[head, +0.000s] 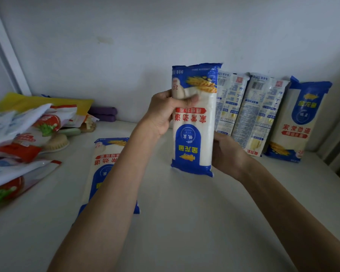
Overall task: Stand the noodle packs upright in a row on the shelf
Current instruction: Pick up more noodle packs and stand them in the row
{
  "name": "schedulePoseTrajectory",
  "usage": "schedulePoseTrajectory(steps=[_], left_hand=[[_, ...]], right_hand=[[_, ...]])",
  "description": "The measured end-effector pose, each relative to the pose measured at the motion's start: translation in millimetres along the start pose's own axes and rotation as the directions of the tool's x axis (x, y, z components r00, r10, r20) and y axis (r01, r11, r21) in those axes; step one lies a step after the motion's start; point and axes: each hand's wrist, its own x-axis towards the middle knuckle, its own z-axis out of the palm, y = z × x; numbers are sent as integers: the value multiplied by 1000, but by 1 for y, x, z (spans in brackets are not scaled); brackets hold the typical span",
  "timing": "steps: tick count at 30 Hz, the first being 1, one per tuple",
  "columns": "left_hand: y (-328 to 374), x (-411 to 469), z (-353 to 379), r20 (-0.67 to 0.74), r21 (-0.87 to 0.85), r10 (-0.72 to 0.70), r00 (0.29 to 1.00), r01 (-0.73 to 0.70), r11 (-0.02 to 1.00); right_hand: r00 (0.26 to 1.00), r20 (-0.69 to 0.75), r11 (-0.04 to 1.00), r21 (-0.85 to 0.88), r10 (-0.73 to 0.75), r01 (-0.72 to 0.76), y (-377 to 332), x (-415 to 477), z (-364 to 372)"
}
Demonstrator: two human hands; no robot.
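Note:
I hold a blue-and-white noodle pack [194,122] upright, its print upside down, above the white shelf [185,222]. My left hand [165,112] grips its upper left side. My right hand [226,152] holds its lower right edge from behind. To its right, three noodle packs lean upright against the back wall: two with their printed backs showing [227,103] [257,114] and one front-facing [298,122]. Another noodle pack [104,169] lies flat on the shelf, partly hidden under my left forearm.
A loose heap of red, white and yellow snack bags [22,134] fills the shelf's left side. Behind it sit a purple folded item [104,113] and a brush [57,144]. A white frame post [6,54] rises at the left.

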Motion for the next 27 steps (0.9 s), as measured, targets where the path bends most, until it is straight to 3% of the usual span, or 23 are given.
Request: schedulePoseTrajectory(steps=[4, 7, 9, 14, 18, 23, 27], left_hand=[[-1, 1, -6, -164, -23, -21, 986, 18, 1000], [-1, 3, -8, -260, -48, -10, 966, -3, 999], [-1, 4, -9, -307, -54, -12, 952, -5, 999], [-3, 8, -12, -360, -43, -23, 933, 8, 999], [-2, 9, -16, -335, -179, -67, 940, 6, 984], [-11, 8, -14, -273, -249, -125, 954, 56, 967], [-14, 6, -15, -131, -260, -211, 969, 172, 950]], right_hand=[[1000, 13, 965, -262, -13, 16, -5, -2, -6], [998, 60, 865, -500, -26, 53, -1, -6, -9], [998, 34, 836, -544, -61, 69, 3, -4, -12], [995, -19, 914, -397, -101, 85, 1, -4, -15], [971, -176, 985, -96, -160, 144, -3, -1, -21], [945, -261, 943, 215, -196, 255, -20, -5, -26], [854, -448, 916, 160, -264, 367, -37, -13, -27]])
